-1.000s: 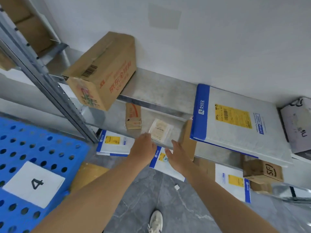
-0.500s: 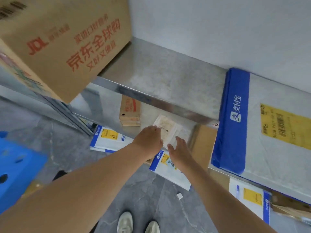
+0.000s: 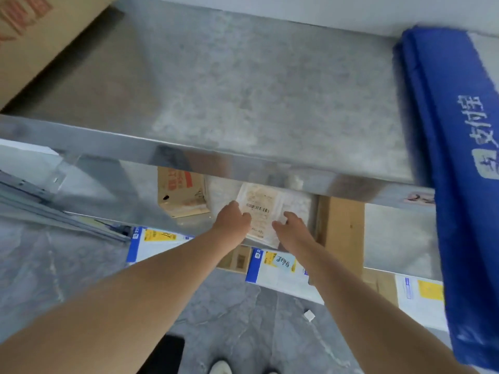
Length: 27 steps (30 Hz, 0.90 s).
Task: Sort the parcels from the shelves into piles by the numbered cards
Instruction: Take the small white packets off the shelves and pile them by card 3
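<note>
Mottled steel shelf (image 3: pixel 243 90) by white wall (image 3: pixel 351 6) w/ grey marbled floor (image 3: pixel 243 319) below

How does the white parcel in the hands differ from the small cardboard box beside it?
The white parcel is flat and pale, with a barcode label; the small cardboard box is brown, blocky and red-printed. The left hand and right hand hold the white parcel; the small cardboard box is untouched. Both sit on the lower shelf.
</note>
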Available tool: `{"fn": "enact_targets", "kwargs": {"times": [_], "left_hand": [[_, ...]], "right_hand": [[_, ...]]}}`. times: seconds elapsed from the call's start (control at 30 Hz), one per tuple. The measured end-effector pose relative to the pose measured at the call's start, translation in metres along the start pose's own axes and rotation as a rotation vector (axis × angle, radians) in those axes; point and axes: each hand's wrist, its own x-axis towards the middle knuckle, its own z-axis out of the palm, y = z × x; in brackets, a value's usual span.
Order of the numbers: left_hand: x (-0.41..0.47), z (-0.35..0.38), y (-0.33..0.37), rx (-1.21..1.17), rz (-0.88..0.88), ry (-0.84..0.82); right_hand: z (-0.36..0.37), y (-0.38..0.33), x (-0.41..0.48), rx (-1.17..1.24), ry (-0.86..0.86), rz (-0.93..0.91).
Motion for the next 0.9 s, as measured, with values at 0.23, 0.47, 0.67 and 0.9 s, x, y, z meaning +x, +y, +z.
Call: {"fn": "enact_targets", "kwargs": {"times": [0.23,0.47,0.67,0.9], "left_hand": [[0.024,0.032,-0.01,-0.265,-0.123,0.077],[0.001,0.034,-0.012,-0.196,-0.28,-0.05],[-0.021,0.019,-0.021,-0.481,-0.272,-0.04],[-0.062,-0.032,-0.028,-0.536,-0.277,-0.054]], "right_hand": [[0.015,0.001,0.02,0.159,0.104,0.167],[0.008,0.018,0.007,0.346,0.05,0.288],[0.014,0.016,-0.02,0.516,0.03,0.254],[0.002,-0.009,-0.077,0.551,-0.05,0.115]]}}
